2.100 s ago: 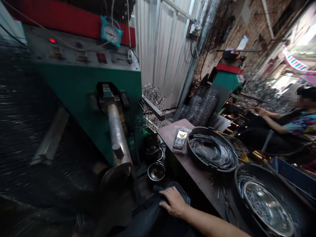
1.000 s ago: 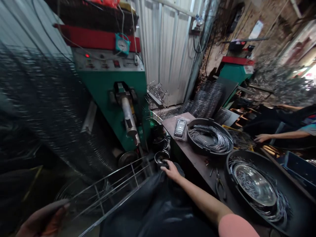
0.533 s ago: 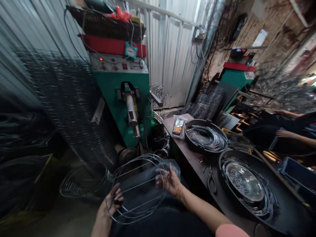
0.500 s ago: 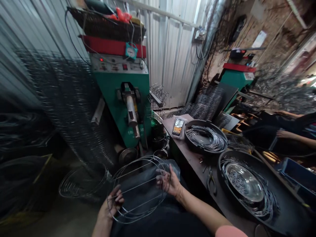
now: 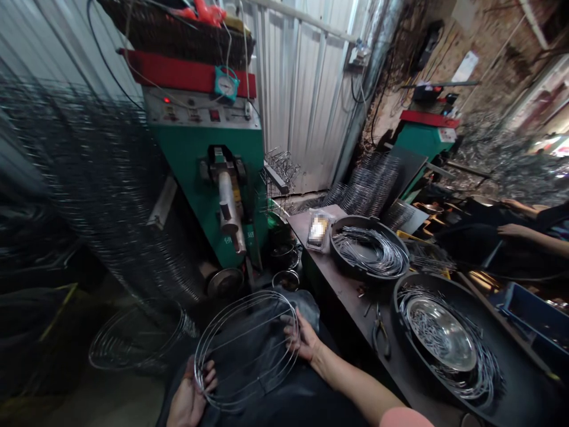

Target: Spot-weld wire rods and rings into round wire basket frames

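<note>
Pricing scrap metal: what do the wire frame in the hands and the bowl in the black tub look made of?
The wire frame looks like bare steel wire, grey with a faint shine and no visible coating, though plating is possible. The bowl looks like polished stainless steel: its inside is mirror-bright.

Dim indoors, with light glaring from the far opening [image 5: 553, 145] (washed out), and the corrugated wall [image 5: 302, 101] bowed by fisheye distortion.

Between left hand [image 5: 191, 391] and right hand [image 5: 304, 338]: silver oval wire frame [image 5: 246, 350] is filling the gap | Rightward: dark steel worktop [image 5: 351, 308] and round black tub [image 5: 402, 350] are blocking | Leftward: loose wire frame [image 5: 137, 338] is lying on grey concrete floor [image 5: 120, 400], leaving room nearer the hand
</note>
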Demonstrator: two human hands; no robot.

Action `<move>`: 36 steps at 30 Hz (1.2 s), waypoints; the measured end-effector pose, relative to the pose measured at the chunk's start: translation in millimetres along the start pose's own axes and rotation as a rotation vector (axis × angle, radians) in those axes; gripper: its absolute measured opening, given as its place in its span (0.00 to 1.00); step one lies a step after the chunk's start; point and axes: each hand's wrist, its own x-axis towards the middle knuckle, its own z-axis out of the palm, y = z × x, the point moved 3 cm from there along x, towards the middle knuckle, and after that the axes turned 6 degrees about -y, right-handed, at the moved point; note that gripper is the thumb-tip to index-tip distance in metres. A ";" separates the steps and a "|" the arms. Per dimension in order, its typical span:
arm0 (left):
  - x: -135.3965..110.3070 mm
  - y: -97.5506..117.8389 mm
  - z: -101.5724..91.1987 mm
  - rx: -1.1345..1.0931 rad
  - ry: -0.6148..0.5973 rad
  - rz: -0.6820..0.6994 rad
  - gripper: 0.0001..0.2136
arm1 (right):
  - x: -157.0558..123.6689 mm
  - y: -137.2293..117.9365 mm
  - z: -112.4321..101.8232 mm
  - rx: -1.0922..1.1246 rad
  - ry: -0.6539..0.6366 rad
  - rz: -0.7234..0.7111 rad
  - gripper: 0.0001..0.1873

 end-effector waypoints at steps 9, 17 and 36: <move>1.8 1.6 9.0 0.025 0.046 -0.050 0.09 | 7.1 1.3 -4.6 0.181 0.044 0.084 0.27; -0.2 3.7 18.2 0.029 0.060 -0.044 0.07 | 9.2 -0.5 -7.4 0.165 0.057 0.094 0.26; 5.6 -1.1 9.1 0.029 0.040 -0.032 0.05 | 8.4 -0.2 -6.6 0.171 0.057 0.088 0.26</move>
